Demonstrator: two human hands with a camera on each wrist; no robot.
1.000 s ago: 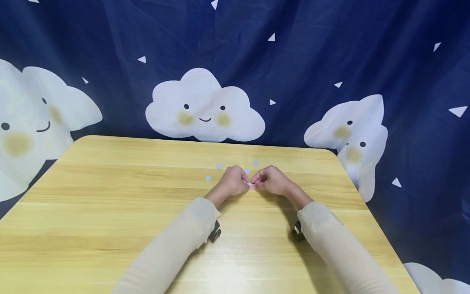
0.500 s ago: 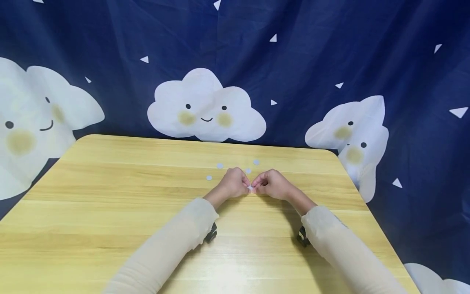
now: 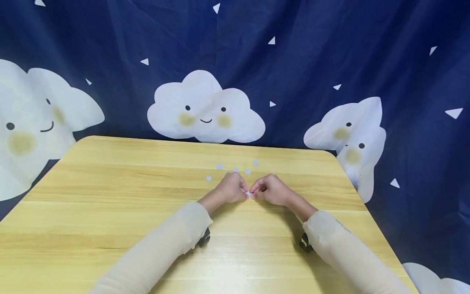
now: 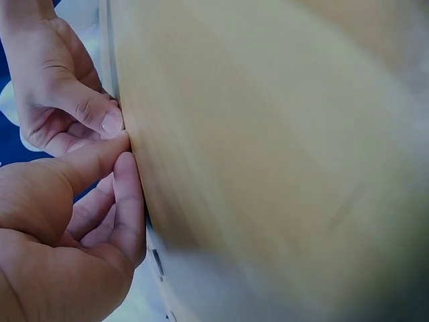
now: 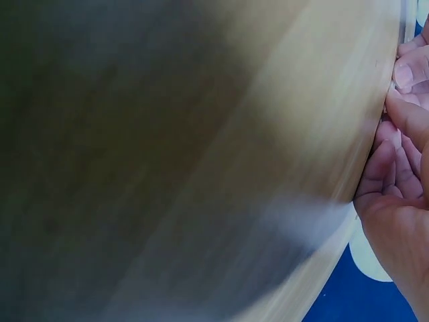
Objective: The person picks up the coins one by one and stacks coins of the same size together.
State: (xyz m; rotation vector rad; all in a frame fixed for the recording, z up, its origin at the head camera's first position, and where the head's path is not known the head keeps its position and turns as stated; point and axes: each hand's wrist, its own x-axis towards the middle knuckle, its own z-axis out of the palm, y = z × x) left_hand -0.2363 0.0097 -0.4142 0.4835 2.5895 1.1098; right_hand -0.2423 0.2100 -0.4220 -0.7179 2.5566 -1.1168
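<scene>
Between the fingertips of both hands is a small pale piece [image 3: 248, 193], mostly covered by the fingers; it looks like the discs lying nearby. My left hand [image 3: 231, 188] pinches it from the left with thumb and fingers. From the right, my right hand [image 3: 272, 190] pinches it too, the two hands nearly touching. In the left wrist view the thumb tips meet, and the piece itself cannot be made out there. Just beyond the hands lie small pale discs, among them one [image 3: 236, 170] right behind the left hand and another [image 3: 247, 172] beside it.
Farther discs lie flat on the wooden table [image 3: 128, 212]: one [image 3: 256, 163] at the back right, one [image 3: 219, 166] and one [image 3: 209, 178] to the left. Behind the table's far edge hangs a dark blue curtain [image 3: 293, 73] with cloud faces.
Both hands have drawn slightly toward the body, still together around the small pale piece. A disc behind the left hand has come into view. The other discs lie as before.
</scene>
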